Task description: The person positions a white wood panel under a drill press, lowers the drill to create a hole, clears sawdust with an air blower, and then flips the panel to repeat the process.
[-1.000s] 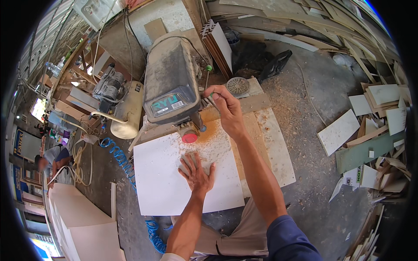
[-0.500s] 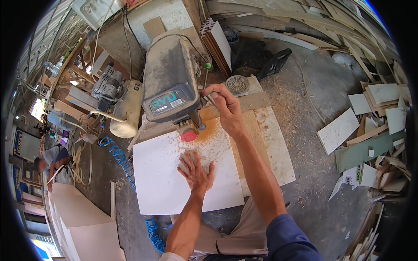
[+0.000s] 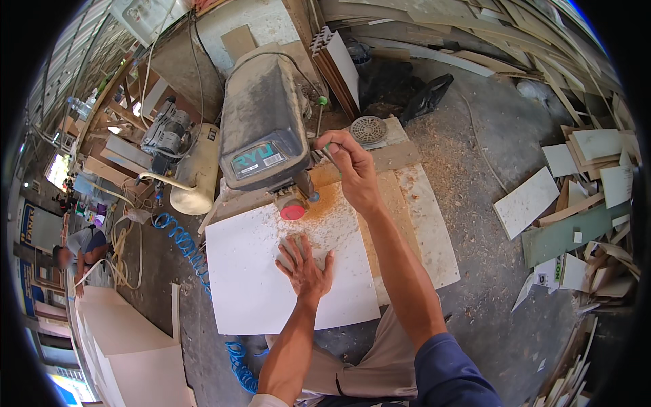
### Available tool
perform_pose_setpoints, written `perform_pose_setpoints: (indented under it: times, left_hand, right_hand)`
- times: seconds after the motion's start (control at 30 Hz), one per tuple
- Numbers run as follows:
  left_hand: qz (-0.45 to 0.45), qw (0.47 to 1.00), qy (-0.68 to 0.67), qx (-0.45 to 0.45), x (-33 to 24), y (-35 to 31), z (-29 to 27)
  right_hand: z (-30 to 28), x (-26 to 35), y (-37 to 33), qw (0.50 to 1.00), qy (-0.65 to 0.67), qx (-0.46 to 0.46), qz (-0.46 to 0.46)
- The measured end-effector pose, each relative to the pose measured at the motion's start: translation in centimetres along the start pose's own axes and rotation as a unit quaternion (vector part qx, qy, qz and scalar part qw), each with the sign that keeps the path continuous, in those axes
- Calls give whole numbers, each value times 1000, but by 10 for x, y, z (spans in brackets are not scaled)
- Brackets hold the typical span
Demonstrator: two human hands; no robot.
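Note:
A dusty drill press [image 3: 264, 115] stands in front of me, with a red round button [image 3: 293, 211] below its housing. Under it lies a white board [image 3: 258, 285], strewn with shavings and brownish dust near the machine. Flat on that board rests my left hand [image 3: 305, 264], fingers spread. To the right of the housing, my right hand [image 3: 349, 159] is closed around a feed lever [image 3: 329, 154] of the press; much of the lever is hidden by the fingers. The drill tip is hidden below the housing.
Wooden table boards [image 3: 424, 230] extend right of the white board, with a round grate [image 3: 369, 130] behind. Offcuts [image 3: 576, 203] are piled at far right. A compressor tank [image 3: 196, 176] and blue coiled hose [image 3: 183, 241] are left. Another person [image 3: 85, 244] bends over at far left.

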State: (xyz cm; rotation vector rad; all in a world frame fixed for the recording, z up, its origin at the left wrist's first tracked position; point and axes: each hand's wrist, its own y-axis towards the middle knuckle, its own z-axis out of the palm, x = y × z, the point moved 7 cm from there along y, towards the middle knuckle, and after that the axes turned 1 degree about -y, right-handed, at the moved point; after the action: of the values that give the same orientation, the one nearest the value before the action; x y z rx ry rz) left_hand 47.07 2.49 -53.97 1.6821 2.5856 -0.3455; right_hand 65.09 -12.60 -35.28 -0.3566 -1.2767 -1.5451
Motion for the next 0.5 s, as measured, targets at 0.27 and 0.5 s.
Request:
perform_pose_setpoints:
  times: [0.27,0.5]
  left_hand:
    - [-2,1000,1,1,2,1,2]
    - [-6,1000,-1,13,1,0,1]
  right_hand:
    - [0,1,0,1000,-1,2,-1]
    - [-1,0,-2,1000,0,0,-3]
